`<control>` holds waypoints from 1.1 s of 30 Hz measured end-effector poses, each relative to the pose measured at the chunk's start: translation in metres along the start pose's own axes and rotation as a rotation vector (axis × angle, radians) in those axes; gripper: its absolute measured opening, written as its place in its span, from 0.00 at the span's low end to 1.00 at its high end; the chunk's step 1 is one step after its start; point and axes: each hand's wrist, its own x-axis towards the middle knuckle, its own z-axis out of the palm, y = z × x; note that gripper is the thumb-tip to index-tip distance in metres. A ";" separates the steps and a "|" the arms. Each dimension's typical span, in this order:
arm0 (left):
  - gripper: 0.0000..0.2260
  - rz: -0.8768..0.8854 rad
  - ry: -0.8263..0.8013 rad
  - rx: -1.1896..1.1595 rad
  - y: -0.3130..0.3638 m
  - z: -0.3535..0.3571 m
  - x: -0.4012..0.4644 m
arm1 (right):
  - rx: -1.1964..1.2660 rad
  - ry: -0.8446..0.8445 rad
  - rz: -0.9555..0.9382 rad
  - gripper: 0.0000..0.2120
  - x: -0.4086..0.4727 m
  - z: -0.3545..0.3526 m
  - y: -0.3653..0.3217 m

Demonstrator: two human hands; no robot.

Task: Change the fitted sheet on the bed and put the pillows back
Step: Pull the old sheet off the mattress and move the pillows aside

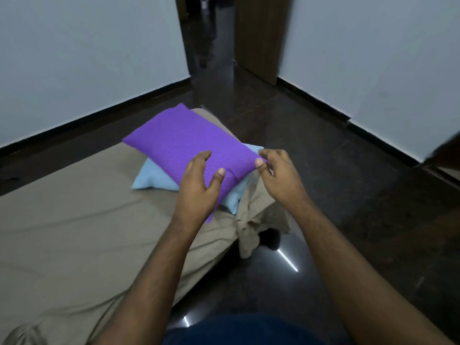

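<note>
A purple ribbed pillow (184, 140) lies on top of a light blue pillow (151, 176) at the far end of a low mattress covered with a beige sheet (74, 232). My left hand (199, 188) rests on the purple pillow's near edge with fingers spread and relaxed. My right hand (278, 178) pinches the purple pillow's right corner between thumb and fingers. The sheet's corner hangs bunched and loose off the mattress beside the pillows.
Dark glossy floor (336, 220) runs along the mattress's right side and far end. Pale walls with black skirting stand left and right. A doorway with a brown wooden door (261, 38) opens at the back.
</note>
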 end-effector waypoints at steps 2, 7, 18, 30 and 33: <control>0.21 0.038 -0.034 0.005 0.024 0.035 0.021 | -0.008 0.031 0.025 0.20 0.021 -0.031 0.024; 0.22 0.071 -0.109 -0.038 0.057 0.105 0.073 | -0.028 0.092 0.055 0.18 0.074 -0.075 0.079; 0.21 0.127 -0.210 -0.203 0.094 0.250 0.251 | -0.154 0.105 0.103 0.20 0.222 -0.179 0.171; 0.25 0.018 -0.135 -0.065 0.138 0.413 0.371 | -0.100 -0.007 0.071 0.22 0.393 -0.271 0.314; 0.27 -0.024 -0.094 0.040 0.156 0.449 0.401 | -0.146 -0.109 -0.017 0.23 0.443 -0.302 0.346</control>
